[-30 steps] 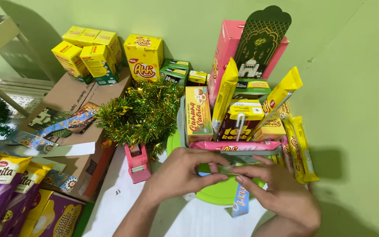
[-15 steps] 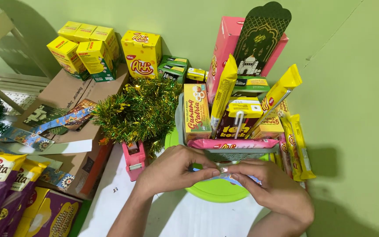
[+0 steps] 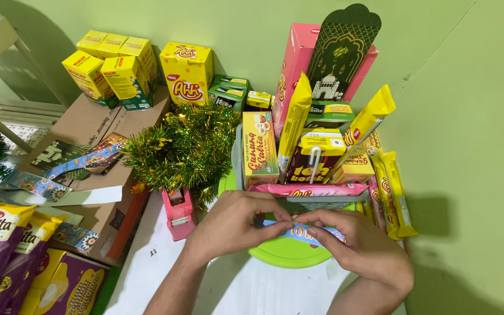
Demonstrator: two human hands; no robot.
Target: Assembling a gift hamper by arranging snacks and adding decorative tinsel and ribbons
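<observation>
Left hand and right hand both pinch small blue snack sachet between fingertips, held flat just in front of grey basket, above green round tray; pink wafer pack lies across basket front, just behind sachet; tall yellow packs lean upright inside; judged risk: pushing sachet against crowded front could nudge pink pack loose or tip leaning packs; green tinsel near left hand may snag.
</observation>
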